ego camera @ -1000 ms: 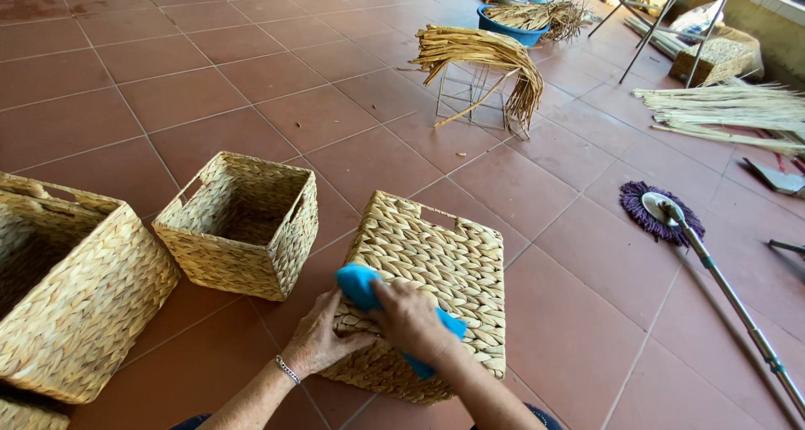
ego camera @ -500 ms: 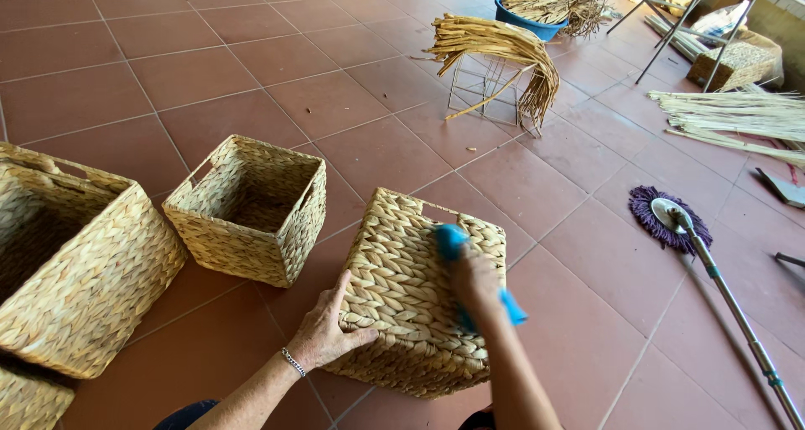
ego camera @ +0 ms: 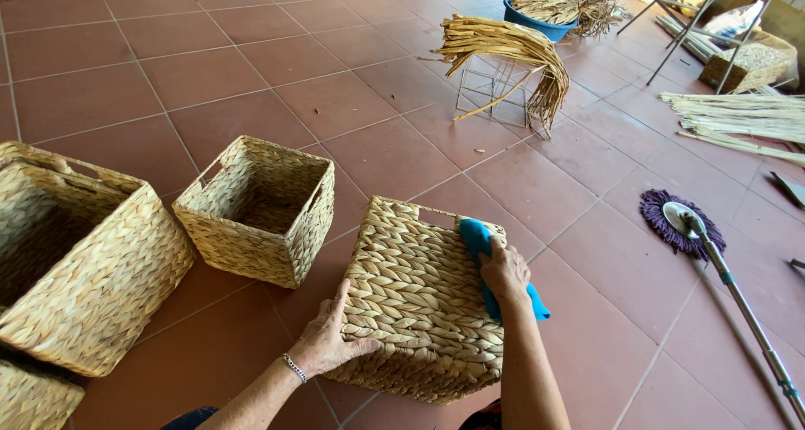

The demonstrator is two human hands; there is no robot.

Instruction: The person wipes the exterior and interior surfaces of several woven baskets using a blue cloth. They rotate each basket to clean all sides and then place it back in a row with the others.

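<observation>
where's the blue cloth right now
In the head view, the blue cloth lies under the right hand on the near woven basket's right edge.

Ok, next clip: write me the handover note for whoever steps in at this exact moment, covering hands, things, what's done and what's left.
Left hand: flat on the near lower edge of the overturned woven basket, steadying it.
Right hand: pressing a blue cloth against the basket's far right edge.
Nearby: a smaller open basket upright to the left, a larger basket further left, a mop on the tiled floor to the right.
Done: how much of the basket has been wiped cannot be told.
Left: probably the rest of this basket's surfaces; the other two baskets look untouched.
</observation>
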